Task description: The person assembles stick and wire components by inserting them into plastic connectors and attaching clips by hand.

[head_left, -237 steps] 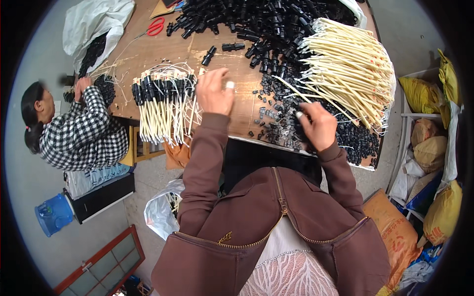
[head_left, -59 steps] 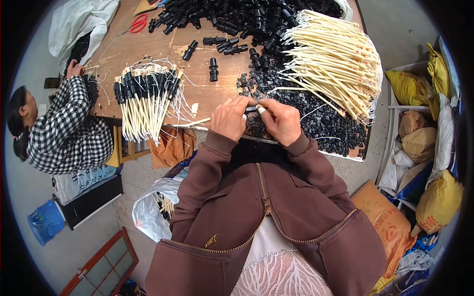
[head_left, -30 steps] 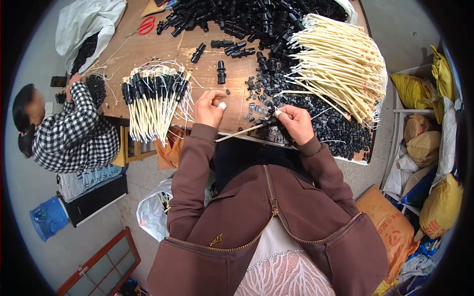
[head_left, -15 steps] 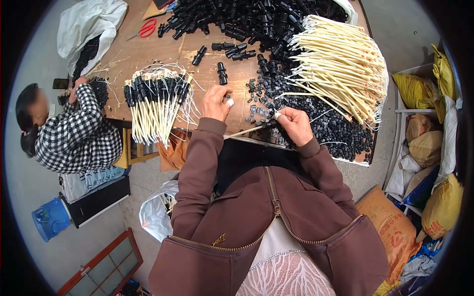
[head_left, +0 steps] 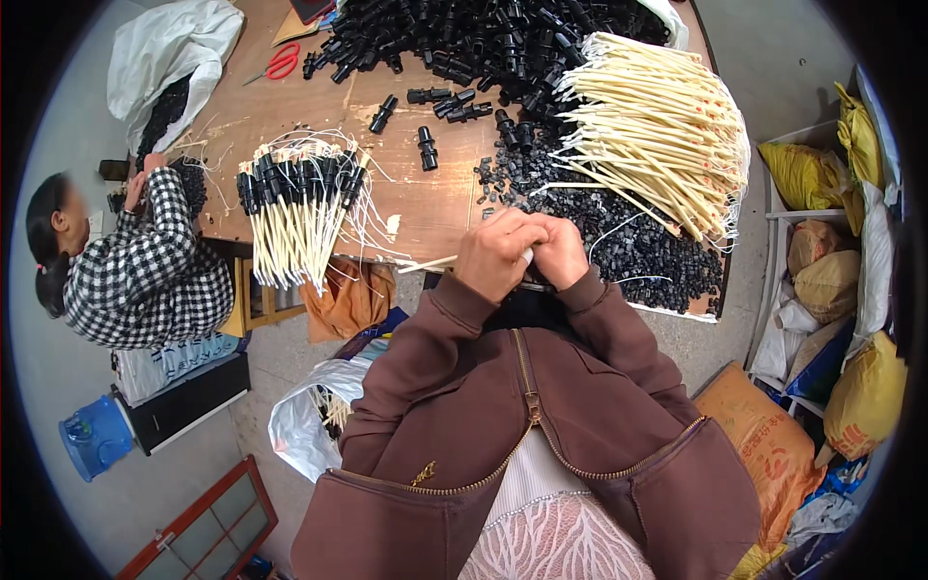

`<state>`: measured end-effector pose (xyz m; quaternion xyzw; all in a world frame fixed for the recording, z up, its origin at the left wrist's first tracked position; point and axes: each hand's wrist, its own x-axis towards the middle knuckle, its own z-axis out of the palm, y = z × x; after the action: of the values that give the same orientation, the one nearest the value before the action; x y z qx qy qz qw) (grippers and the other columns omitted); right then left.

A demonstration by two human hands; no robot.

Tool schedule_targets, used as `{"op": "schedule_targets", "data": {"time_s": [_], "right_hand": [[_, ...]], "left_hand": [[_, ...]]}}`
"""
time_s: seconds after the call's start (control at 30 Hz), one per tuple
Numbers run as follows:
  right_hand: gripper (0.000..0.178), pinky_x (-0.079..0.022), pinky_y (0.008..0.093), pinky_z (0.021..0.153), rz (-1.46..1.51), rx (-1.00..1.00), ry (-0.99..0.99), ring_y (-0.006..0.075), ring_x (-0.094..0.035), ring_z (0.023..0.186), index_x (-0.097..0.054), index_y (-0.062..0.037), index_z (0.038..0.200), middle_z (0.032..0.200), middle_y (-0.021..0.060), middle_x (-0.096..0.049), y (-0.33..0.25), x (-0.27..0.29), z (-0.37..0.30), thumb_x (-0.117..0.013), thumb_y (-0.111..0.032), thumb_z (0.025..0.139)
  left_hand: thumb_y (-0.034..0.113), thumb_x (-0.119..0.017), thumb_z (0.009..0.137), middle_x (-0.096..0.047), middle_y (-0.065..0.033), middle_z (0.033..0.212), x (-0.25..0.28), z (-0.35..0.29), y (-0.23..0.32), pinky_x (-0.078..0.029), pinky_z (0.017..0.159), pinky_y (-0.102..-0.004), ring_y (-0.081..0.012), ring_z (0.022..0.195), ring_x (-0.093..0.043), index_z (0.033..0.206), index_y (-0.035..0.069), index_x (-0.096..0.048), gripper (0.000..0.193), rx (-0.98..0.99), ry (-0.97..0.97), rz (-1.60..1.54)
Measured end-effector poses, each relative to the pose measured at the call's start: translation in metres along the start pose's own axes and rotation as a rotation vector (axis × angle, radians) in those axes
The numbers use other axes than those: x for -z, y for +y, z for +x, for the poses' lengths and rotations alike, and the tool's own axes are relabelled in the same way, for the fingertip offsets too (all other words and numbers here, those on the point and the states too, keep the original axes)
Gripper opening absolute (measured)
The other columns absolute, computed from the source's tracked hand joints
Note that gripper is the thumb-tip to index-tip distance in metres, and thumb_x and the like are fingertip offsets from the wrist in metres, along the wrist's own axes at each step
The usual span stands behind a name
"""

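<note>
In the head view, I am watching a person in a brown zip jacket (head_left: 464, 406) bringing both hands together just over the front edge of a brown table (head_left: 319, 101). The left hand (head_left: 491, 257) is touching the right hand (head_left: 561, 253), and the fingers of both are curling inward; I cannot tell from here which of them are gripping, since the knuckles are hiding what lies between. A thin pale stick (head_left: 427, 264) is poking out leftward from beneath the left hand, its inner end staying out of sight. Over to the left, a bundle of pale sticks with black connectors (head_left: 302, 208) is lying on the table, white threads trailing from it. Loose black connectors (head_left: 428, 149) are lying ahead of the hands, while small black pieces (head_left: 643, 256) are spreading out at the right, beside a heap of plain pale sticks (head_left: 657, 135). At the far left, a co-worker in a checked top (head_left: 145, 275) is sitting with both hands near a white sack (head_left: 179, 48).
</note>
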<state>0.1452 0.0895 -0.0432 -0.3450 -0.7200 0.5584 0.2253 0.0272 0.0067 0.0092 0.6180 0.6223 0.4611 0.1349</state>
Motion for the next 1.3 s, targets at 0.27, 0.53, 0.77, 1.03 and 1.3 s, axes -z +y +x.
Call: {"op": "schedule_targets", "data": {"time_s": [0.27, 0.53, 0.77, 1.03, 1.3], "right_hand": [[0.004, -0.046, 0.0357, 0.046, -0.493, 0.468, 0.389, 0.0263, -0.060, 0.051, -0.064, -0.0103, 0.084, 0.066, 0.0076, -0.062, -0.027, -0.013, -0.011, -0.064, -0.012, 0.081], [0.007, -0.043, 0.0292, 0.045, -0.475, 0.569, 0.334, 0.0162, -0.058, 0.049, -0.065, -0.0084, 0.089, 0.066, 0.0029, -0.061, -0.030, -0.012, -0.017, -0.065, -0.008, 0.081], [0.009, -0.024, 0.0174, 0.043, 1.036, -0.342, -0.084, -0.0019, -0.031, 0.049, -0.063, -0.0005, 0.096, 0.063, -0.0087, -0.046, -0.037, 0.019, -0.010, -0.061, -0.004, 0.088], [0.022, -0.028, 0.0218, 0.040, 1.080, -0.370, -0.172, 0.0055, -0.034, 0.040, -0.065, -0.0024, 0.105, 0.054, -0.0047, -0.044, -0.037, 0.037, -0.008, -0.059, 0.000, 0.084], [0.021, -0.040, 0.0301, 0.045, -0.338, 0.195, -0.108, 0.0152, -0.049, 0.044, -0.067, -0.0101, 0.093, 0.055, 0.0038, -0.053, -0.045, 0.030, -0.016, -0.076, -0.013, 0.074]], "left_hand": [[-0.009, -0.066, 0.078, -0.066, -0.0023, 0.084, 0.002, -0.014, -0.015, -0.045, 0.059, -0.0165, -0.0034, 0.069, -0.058, 0.094, -0.001, -0.066, 0.018, 0.698, 0.189, -0.785], [-0.008, -0.067, 0.074, -0.065, -0.0017, 0.087, 0.004, -0.023, -0.035, -0.044, 0.061, -0.0177, -0.0041, 0.071, -0.058, 0.089, 0.000, -0.067, 0.017, 0.626, 0.156, -0.567], [-0.004, -0.063, 0.065, -0.065, -0.0096, 0.089, 0.022, -0.006, -0.024, -0.050, 0.073, -0.0283, -0.0231, 0.078, -0.063, 0.096, 0.002, -0.066, 0.032, -0.024, 0.074, 0.016], [0.001, -0.063, 0.070, -0.068, -0.0169, 0.092, 0.013, -0.016, -0.018, -0.053, 0.076, -0.0343, -0.0280, 0.084, -0.068, 0.105, 0.004, -0.066, 0.035, 0.412, -0.199, -0.143], [0.008, -0.064, 0.070, -0.067, -0.0124, 0.083, 0.018, -0.013, -0.002, -0.051, 0.061, -0.0382, -0.0311, 0.072, -0.065, 0.097, 0.007, -0.067, 0.028, 0.250, -0.028, 0.226]]}}
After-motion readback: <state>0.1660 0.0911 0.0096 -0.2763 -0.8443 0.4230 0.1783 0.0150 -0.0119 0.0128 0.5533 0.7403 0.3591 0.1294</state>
